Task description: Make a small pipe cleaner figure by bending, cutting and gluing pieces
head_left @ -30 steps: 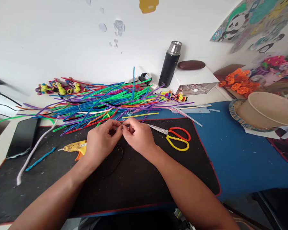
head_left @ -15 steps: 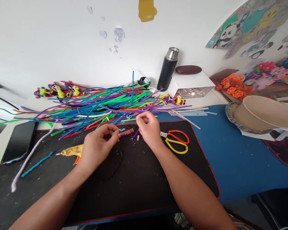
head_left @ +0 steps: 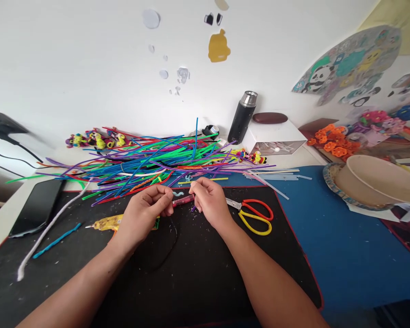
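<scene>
Left hand: I see my left hand (head_left: 143,213) low over the black mat (head_left: 198,273), thumb and forefinger pinched on the near end of the pink stem piece (head_left: 183,199).
Right hand: the right hand (head_left: 210,204) meets it, fingertips closed on the other end.
Stem piece: short, lying about level between the two hands, just above the mat.
Right flank: red and yellow scissors (head_left: 254,215) lie on the mat just beside my right wrist.
Left flank: the yellow glue gun (head_left: 104,223) is partly hidden behind my left hand.
Ahead: a big heap of coloured stems (head_left: 146,159) sprawls close behind both hands.
Far left: a dark phone (head_left: 37,207) and a long white stem (head_left: 51,223), well apart from my hands.
Back right: a black flask (head_left: 242,117) beside a white box (head_left: 276,134).
</scene>
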### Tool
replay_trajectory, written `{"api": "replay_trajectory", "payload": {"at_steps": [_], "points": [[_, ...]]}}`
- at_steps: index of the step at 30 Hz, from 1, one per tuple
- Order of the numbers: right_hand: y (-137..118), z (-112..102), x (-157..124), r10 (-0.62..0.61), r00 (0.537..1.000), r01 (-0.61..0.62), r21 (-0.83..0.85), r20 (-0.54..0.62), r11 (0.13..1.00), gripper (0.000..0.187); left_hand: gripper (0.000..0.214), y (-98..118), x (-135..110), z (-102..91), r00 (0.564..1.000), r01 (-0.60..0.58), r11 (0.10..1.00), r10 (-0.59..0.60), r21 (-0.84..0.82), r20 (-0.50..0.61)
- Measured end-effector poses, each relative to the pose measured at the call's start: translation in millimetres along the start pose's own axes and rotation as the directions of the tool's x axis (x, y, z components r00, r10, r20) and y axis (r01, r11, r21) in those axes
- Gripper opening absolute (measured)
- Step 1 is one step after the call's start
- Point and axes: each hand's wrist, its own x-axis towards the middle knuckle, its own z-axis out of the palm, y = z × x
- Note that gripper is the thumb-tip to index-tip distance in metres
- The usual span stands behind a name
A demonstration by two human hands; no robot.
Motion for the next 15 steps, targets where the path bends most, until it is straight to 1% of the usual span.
{"api": "replay_trajectory", "payload": {"at_steps": [2, 5, 7, 10, 15], "points": [[0.3, -0.4, 1.1, 0.015, 1.0, -0.015, 0.007, 0.024, 1.0, 0.027, 0.032, -0.5, -0.5, 0.2, 1.0, -0.01, 1.0, 0.01, 0.01, 0.004], [1.9, 1.3, 1.4, 0.051, 0.995, -0.054, 0.042, 0.081, 0.998, 0.018, 0.033, 0.2, -1.9, 0.2, 1.0, -0.02, 0.999, 0.02, 0.027, -0.004], [2.2, 2.7, 0.6, 0.077, 0.99, -0.087, 0.084, 0.118, 0.993, 0.022, 0.034, 1.2, -2.6, 0.3, 1.0, -0.024, 0.999, 0.025, 0.043, -0.013], [0.6, 3.8, -1.5, 0.073, 0.983, -0.095, 0.125, 0.167, 0.988, 0.027, 0.036, 2.5, -2.9, 1.1, 0.999, -0.027, 0.998, 0.028, 0.053, -0.021], [1.5, 7.5, -6.6, 0.032, 0.974, -0.05, 0.077, 0.225, 0.996, 0.035, 0.038, 3.7, -2.3, 3.3, 0.998, -0.051, 0.998, 0.052, 0.041, -0.029]]}}
